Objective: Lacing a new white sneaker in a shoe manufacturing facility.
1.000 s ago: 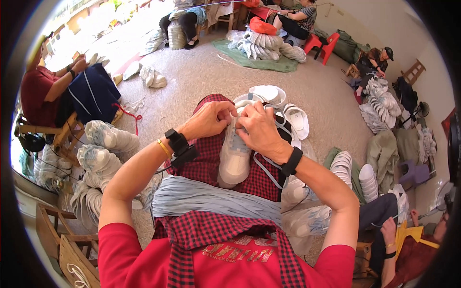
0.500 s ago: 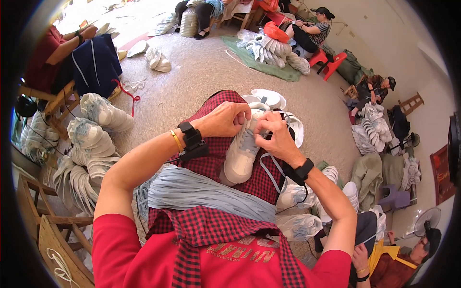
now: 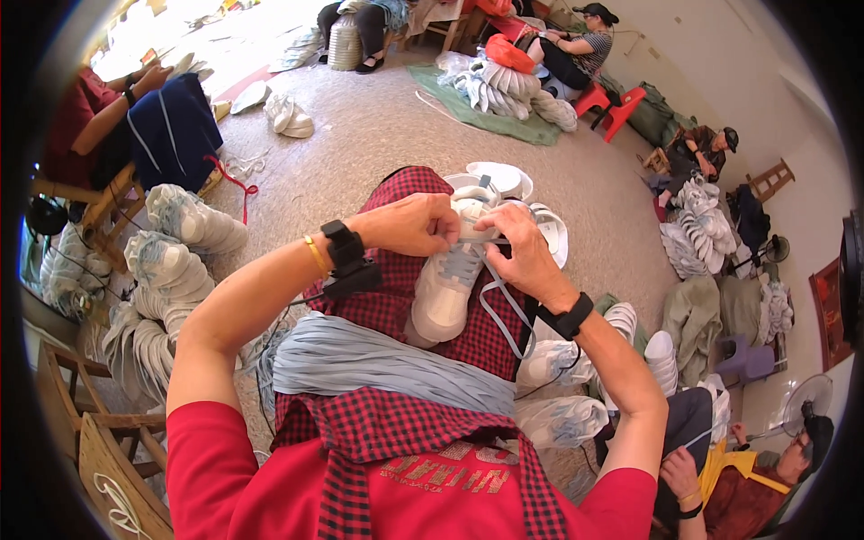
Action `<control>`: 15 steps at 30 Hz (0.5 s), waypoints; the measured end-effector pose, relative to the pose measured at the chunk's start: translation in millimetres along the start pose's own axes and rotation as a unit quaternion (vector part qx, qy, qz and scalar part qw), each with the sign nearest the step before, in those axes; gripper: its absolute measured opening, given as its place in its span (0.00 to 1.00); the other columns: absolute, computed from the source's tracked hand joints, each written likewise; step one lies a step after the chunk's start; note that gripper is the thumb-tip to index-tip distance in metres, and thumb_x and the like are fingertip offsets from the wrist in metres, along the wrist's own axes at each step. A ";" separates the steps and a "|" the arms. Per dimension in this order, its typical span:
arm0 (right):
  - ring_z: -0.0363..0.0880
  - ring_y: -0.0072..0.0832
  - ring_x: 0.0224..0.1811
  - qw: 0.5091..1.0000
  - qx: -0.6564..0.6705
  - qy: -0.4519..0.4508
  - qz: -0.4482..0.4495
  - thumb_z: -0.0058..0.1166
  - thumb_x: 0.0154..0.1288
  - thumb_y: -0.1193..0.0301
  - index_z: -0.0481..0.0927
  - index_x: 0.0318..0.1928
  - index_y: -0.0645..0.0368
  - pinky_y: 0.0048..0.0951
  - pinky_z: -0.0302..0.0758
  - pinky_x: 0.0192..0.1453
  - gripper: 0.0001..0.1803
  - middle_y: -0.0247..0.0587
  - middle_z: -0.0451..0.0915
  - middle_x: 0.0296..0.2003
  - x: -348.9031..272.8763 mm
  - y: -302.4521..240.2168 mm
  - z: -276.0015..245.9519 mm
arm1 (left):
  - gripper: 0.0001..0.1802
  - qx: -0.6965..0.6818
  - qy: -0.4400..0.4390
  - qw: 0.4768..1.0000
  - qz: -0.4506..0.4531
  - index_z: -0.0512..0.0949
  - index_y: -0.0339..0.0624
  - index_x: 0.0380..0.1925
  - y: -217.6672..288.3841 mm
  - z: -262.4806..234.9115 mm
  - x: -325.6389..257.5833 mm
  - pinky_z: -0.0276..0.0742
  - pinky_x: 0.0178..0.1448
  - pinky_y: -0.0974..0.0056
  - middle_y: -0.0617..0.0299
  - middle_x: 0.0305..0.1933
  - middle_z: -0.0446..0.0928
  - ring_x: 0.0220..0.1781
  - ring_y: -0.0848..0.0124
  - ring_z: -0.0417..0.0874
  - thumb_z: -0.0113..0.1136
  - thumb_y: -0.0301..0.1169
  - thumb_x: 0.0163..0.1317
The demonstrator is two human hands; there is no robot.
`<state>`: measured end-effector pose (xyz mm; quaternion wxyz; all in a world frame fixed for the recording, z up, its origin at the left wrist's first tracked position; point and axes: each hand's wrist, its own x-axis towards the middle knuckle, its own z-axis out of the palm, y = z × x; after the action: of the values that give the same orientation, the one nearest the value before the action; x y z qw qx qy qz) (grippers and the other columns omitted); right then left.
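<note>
Speckled floor [image 3: 351,144] in a bright workroom, shoes pretty much everywhere, so I'll go by the white sneaker [image 3: 441,306]. Way off to its left is a wooden chair [image 3: 121,459], then stacks of white shoes [image 3: 193,220]. On its near side, a fat bundle of pale grey laces [image 3: 387,364] lies across the lap. Left hand [image 3: 418,225] is at the sneaker's left edge, fingertips nearly together; can't tell if they've got lace between them. Sneaker itself sits on the red-and-black checked cloth [image 3: 382,301] over the lap, toe toward the wearer. Right hand [image 3: 525,256], just right of its tongue, pinches a grey lace [image 3: 490,306] that loops down beside it. Further right of the sneaker: 2 bagged shoe bundles [image 3: 562,420] and a seated co-worker [image 3: 751,504].
</note>
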<state>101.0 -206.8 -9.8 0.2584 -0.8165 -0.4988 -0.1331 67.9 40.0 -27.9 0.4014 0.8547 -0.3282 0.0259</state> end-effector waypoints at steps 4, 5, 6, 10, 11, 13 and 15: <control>0.73 0.44 0.51 1.000 -0.012 -0.011 -0.007 0.63 0.52 0.77 0.79 0.39 0.59 0.42 0.69 0.60 0.12 0.44 0.77 0.40 2.9 -2.6 -6.7 | 0.06 0.027 0.017 0.999 0.008 0.80 0.39 0.27 -7.3 2.4 -4.4 0.75 0.38 0.60 0.55 0.32 0.74 0.37 0.61 0.80 0.61 0.28 0.48; 0.72 0.44 0.50 0.999 -0.022 -0.021 -0.011 0.64 0.53 0.76 0.79 0.39 0.60 0.41 0.70 0.58 0.12 0.44 0.77 0.41 3.4 -2.8 -7.6 | 0.06 0.028 0.007 1.000 0.012 0.80 0.39 0.27 -2.4 2.7 -1.8 0.75 0.38 0.60 0.55 0.32 0.74 0.37 0.61 0.80 0.61 0.28 0.48; 0.71 0.43 0.48 1.000 -0.019 -0.011 -0.009 0.65 0.54 0.75 0.79 0.37 0.60 0.41 0.69 0.57 0.10 0.43 0.76 0.39 2.6 -0.9 -7.7 | 0.06 0.019 0.036 0.999 0.008 0.79 0.38 0.27 8.1 2.2 -0.5 0.75 0.37 0.61 0.56 0.31 0.73 0.35 0.62 0.79 0.61 0.27 0.48; 0.70 0.41 0.46 1.000 0.014 -0.018 0.013 0.65 0.55 0.72 0.79 0.33 0.61 0.40 0.69 0.55 0.09 0.42 0.76 0.37 -3.0 13.6 -3.3 | 0.05 -0.041 0.064 0.996 -0.037 0.78 0.35 0.26 15.6 13.6 -4.2 0.73 0.30 0.63 0.57 0.25 0.75 0.25 0.68 0.78 0.59 0.25 0.48; 0.70 0.41 0.46 1.000 0.016 -0.010 0.018 0.65 0.55 0.72 0.79 0.33 0.61 0.40 0.69 0.55 0.09 0.42 0.76 0.37 -2.3 14.4 -3.1 | 0.05 -0.072 0.060 0.993 -0.076 0.78 0.34 0.26 17.0 14.1 -4.3 0.72 0.28 0.63 0.58 0.23 0.77 0.23 0.69 0.78 0.59 0.25 0.49; 0.70 0.41 0.46 0.999 0.034 -0.018 0.025 0.65 0.56 0.70 0.79 0.33 0.60 0.40 0.69 0.55 0.09 0.41 0.76 0.37 -1.8 15.6 -3.1 | 0.06 -0.070 0.053 0.992 -0.091 0.78 0.33 0.27 17.8 11.7 -0.7 0.73 0.28 0.63 0.55 0.20 0.77 0.23 0.69 0.79 0.58 0.25 0.50; 0.70 0.40 0.46 0.999 0.040 -0.013 0.032 0.64 0.57 0.68 0.79 0.33 0.60 0.40 0.68 0.56 0.09 0.41 0.75 0.36 -2.3 14.3 -4.0 | 0.06 -0.003 0.074 0.993 -0.096 0.77 0.33 0.28 23.6 9.2 4.0 0.69 0.27 0.67 0.61 0.21 0.76 0.22 0.77 0.74 0.58 0.24 0.50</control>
<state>112.8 -216.1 -11.7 0.2887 -0.8226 -0.4806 -0.0943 55.3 20.4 -17.1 0.4281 0.8766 -0.2140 0.0497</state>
